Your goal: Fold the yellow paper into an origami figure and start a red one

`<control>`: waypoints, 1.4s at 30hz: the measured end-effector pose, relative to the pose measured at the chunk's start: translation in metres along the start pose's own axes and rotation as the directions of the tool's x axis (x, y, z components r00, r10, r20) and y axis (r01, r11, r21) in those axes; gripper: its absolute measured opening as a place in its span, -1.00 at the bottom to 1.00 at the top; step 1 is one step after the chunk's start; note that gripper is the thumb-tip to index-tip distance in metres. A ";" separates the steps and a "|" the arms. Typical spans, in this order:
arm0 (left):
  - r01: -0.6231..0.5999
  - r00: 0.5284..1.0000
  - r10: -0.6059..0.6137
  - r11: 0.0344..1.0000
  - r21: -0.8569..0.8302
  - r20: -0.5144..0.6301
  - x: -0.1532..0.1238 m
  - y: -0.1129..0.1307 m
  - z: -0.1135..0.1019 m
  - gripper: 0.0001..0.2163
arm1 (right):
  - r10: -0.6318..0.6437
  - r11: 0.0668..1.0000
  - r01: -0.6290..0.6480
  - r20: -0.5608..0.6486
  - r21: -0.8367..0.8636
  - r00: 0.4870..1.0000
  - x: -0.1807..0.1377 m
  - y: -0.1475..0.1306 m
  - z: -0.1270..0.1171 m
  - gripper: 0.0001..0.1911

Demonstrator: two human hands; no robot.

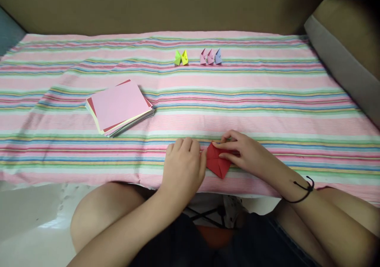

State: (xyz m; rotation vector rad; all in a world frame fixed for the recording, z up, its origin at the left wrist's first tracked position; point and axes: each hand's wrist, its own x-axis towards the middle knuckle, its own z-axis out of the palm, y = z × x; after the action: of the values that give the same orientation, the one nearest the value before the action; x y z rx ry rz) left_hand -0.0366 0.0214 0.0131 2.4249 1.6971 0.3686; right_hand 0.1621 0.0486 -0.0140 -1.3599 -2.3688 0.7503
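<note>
A folded red paper [218,162] lies on the striped cloth [267,112] near its front edge. My left hand [182,168] is curled, its fingertips pinching the paper's left corner. My right hand [247,154] rests on the paper's right side, fingers pressed along its top edge. A black cord [303,192] circles my right wrist.
A stack of coloured paper sheets [120,108], pink on top, lies to the left. At the back stand folded paper figures: a yellow-green one [181,57] and a pink and lilac group [210,56]. A grey cushion [341,65] borders the right side. My knees show below the cloth's edge.
</note>
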 end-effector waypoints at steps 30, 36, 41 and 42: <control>0.139 0.989 -0.082 0.802 -0.581 0.124 0.031 -0.033 0.023 -0.55 | 0.003 0.999 -0.003 0.018 0.041 1.000 0.005 0.003 0.002 -0.68; 0.106 0.994 -0.092 0.895 -0.434 0.052 0.026 -0.019 0.035 -0.39 | 0.035 0.998 -0.032 -0.043 0.060 0.998 0.004 -0.002 0.005 -0.71; 0.108 0.993 -0.078 0.881 -0.461 0.085 0.028 -0.023 0.033 -0.37 | 0.050 0.991 -0.044 -0.044 0.128 0.998 0.005 0.000 0.007 -0.76; 0.108 0.993 -0.075 0.880 -0.463 0.087 0.029 -0.023 0.033 -0.36 | 0.044 0.989 -0.039 -0.034 0.140 0.998 0.006 0.001 0.008 -0.74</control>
State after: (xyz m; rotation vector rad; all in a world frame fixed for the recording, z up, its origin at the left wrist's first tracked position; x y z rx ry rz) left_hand -0.0386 0.0568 -0.0213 1.9770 1.4773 0.5981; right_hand 0.1563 0.0521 -0.0210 -1.3562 -2.2216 0.8766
